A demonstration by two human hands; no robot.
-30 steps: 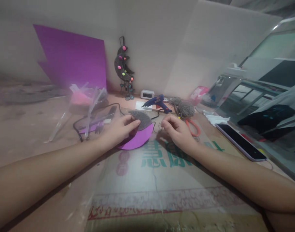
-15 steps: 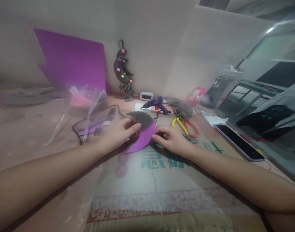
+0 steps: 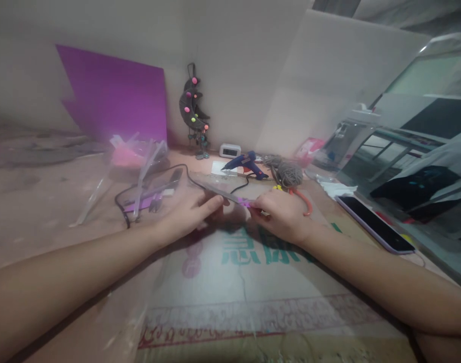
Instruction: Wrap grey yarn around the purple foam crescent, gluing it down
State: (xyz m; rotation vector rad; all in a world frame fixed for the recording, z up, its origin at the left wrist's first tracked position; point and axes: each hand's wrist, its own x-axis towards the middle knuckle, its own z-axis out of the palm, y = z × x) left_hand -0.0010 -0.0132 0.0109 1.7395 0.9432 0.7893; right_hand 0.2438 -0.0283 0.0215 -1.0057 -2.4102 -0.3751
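Note:
Between my hands is a crescent-shaped cutout point(image 3: 229, 194), partly grey and partly purple. It is turned nearly edge-on, so only a thin strip of it shows. My left hand point(image 3: 202, 207) pinches the grey end between thumb and fingers. At the other end, beside a bit of purple, my right hand point(image 3: 278, 212) has its fingertips closed on the edge. Both hands are above a cardboard sheet point(image 3: 230, 297) with green and red print. Behind them lies a blue glue gun point(image 3: 244, 162), its nozzle toward the left.
Grey yarn point(image 3: 291, 174) sits back right, near orange-handled scissors point(image 3: 303, 201) partly behind my right hand. A phone point(image 3: 374, 224) lies at right. Purple sheets point(image 3: 117, 96) and a decorated moon hanging point(image 3: 192, 108) stand against the wall. Clear glue sticks point(image 3: 142, 176) and a black cord point(image 3: 119, 204) are left.
The crescent has tipped from showing its purple and grey face to nearly edge-on. My right hand has moved slightly right and up, now covering most of the yellow handle.

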